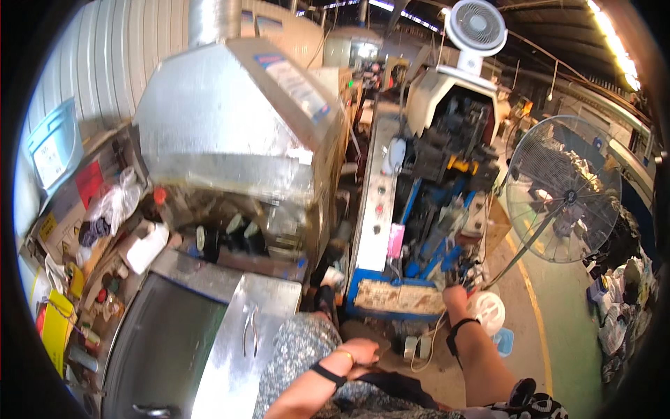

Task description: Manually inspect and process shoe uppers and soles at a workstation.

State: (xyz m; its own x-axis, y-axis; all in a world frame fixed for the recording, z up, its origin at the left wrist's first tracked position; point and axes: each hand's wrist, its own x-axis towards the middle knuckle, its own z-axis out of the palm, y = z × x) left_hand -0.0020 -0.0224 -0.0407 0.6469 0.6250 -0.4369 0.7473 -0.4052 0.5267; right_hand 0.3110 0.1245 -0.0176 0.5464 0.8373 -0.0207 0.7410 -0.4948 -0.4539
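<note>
My left hand (pixel 363 351) is curled beside my patterned clothing, low in the middle of the view. Its fingers look closed, and whether anything is inside them is hidden. My right arm stretches forward, bringing my right hand (pixel 455 298) to the near right corner of a blue and white machine (pixel 371 237). The fingers there appear closed among small dark parts, but what they grip is too small to make out. A red piece (pixel 472 291) shows beside that hand. Pliers (pixel 250 332) lie on a shiny metal sheet (pixel 234 366) to the left.
A metal hood (pixel 216 112) stands over a dark conveyor belt (pixel 164 342) at left. On the right is a large caged fan (pixel 565 195), with a white round lid (pixel 487 312) and a blue container (pixel 503 341) on the floor nearer me. Bagged goods (pixel 624 314) are piled far right.
</note>
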